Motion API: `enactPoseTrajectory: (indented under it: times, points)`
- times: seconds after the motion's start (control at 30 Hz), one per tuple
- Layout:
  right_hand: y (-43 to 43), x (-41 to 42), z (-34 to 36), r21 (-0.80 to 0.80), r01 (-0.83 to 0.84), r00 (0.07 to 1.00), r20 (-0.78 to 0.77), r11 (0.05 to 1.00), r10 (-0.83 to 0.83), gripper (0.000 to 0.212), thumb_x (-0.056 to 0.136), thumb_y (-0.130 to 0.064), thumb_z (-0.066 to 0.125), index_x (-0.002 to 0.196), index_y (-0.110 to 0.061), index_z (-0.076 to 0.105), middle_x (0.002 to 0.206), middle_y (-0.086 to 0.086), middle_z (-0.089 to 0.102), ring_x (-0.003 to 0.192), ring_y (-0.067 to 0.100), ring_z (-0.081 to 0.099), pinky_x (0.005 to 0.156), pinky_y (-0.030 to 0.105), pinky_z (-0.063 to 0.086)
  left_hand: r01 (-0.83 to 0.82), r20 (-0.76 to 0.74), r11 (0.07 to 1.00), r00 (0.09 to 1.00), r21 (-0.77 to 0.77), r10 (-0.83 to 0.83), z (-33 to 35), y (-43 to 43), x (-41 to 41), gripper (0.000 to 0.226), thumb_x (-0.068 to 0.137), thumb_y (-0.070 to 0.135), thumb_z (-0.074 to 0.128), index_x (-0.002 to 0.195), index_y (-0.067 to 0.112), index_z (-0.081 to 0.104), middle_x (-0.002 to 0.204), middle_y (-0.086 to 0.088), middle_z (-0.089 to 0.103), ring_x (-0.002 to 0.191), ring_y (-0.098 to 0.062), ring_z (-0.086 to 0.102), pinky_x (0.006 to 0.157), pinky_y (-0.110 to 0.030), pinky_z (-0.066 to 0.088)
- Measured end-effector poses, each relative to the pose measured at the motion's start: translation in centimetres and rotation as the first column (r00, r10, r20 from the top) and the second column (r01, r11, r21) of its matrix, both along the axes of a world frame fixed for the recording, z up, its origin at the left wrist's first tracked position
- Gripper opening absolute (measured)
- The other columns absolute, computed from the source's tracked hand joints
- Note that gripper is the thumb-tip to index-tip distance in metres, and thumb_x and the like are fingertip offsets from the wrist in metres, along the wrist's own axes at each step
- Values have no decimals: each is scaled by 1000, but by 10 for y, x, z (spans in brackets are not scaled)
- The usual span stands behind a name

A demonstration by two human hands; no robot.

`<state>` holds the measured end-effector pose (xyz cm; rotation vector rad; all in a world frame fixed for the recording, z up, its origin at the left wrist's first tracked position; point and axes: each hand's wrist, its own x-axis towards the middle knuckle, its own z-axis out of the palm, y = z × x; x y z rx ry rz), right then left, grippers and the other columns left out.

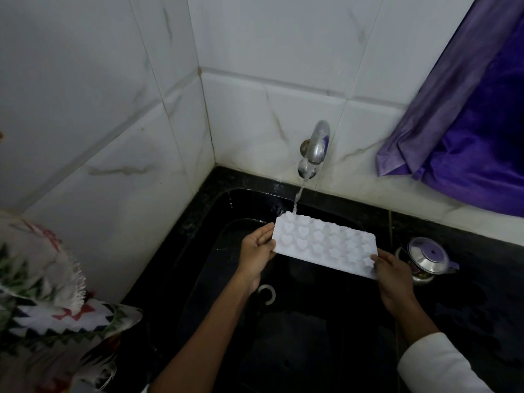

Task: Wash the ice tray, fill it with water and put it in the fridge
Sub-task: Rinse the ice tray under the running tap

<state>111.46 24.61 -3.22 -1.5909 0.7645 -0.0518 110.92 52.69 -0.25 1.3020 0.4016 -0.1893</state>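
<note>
Ice tray runs left-right, moulded face up, left hand and right hand gripping its ends.

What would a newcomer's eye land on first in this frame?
The white ice tray, held at its two ends by the left hand and right hand over the black sink, with water from the tap striking its far edge. Then the purple cloth at upper right.

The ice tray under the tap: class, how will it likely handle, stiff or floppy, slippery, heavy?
Probably fairly stiff: the ice tray, held only at its ends by the left hand and right hand, shows no sag. Likely slippery, since water from the tap runs onto it.
</note>
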Motion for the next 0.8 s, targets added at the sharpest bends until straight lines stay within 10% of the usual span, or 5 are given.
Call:
enactPoseTrajectory:
  times: [0.8]
  points:
    - [5, 20, 10, 9, 10, 1000, 22, 1000, -10, 29, 97, -6, 58, 124, -7, 68, 118, 13, 70, 104, 30, 68, 93, 40, 54, 25, -12, 998, 1000, 57, -25, 7, 7, 25, 47, 100, -6, 48, 145, 6, 51, 137, -5, 65, 121, -15, 65, 92, -26, 57]
